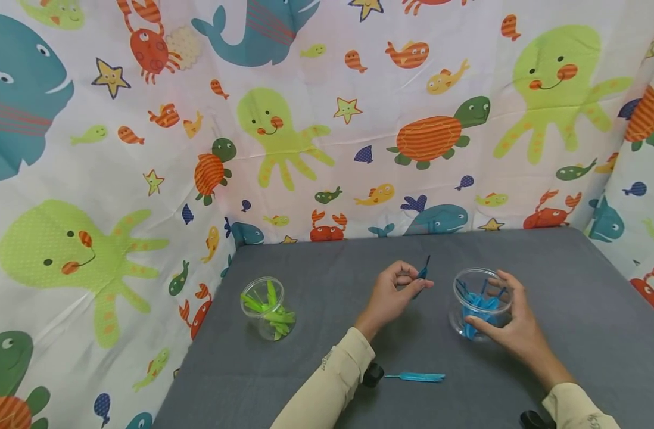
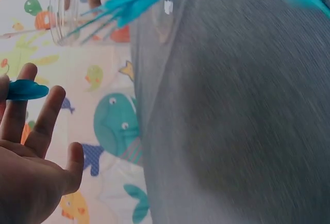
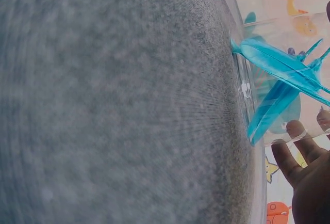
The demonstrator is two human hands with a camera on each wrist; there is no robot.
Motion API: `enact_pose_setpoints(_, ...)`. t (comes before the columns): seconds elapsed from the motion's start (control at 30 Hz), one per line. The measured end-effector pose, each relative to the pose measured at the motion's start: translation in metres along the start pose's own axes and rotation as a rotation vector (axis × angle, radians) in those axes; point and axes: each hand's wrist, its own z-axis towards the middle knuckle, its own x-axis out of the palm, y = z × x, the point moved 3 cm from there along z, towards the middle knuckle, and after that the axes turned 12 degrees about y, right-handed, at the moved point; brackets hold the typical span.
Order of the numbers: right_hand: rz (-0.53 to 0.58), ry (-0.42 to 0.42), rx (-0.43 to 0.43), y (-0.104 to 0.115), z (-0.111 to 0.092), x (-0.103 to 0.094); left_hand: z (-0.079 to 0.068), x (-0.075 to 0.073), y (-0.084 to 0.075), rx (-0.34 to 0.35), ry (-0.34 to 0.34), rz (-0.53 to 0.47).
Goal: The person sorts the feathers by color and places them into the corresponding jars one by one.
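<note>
My left hand [image 1: 387, 298] pinches a small blue feather [image 1: 423, 273] between thumb and fingers, its thin quill pointing up. In the left wrist view the blue feather [image 2: 30, 90] shows at the fingertips, with the other fingers spread. My right hand [image 1: 522, 330] grips a clear round jar [image 1: 455, 322] from its right side, thumb in front and fingers behind. Several blue feathers [image 3: 281, 64] stand in this jar, quills toward the mouth. Another blue feather [image 1: 420, 377] lies flat on the table, in front of the jar and to its left.
A second clear jar [image 1: 264, 329] with several green feathers [image 1: 279, 317] stands at the left of the grey table [image 1: 327, 280]. A curtain [image 1: 316, 196] printed with sea animals hangs behind the table and along both sides.
</note>
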Motion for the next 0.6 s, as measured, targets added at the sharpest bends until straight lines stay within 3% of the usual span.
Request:
enact_pose_setpoints(0.33, 0.017, -0.008, -0.014, 0.002, 0.002, 0.001, 0.026, 0.033, -0.01, 0.049, -0.103, 0.009)
enact_pose_setpoints(0.6, -0.001, -0.003, -0.004, 0.002, 0.0, -0.001, 0.041, 0.056, -0.021, 0.099, -0.097, 0.05)
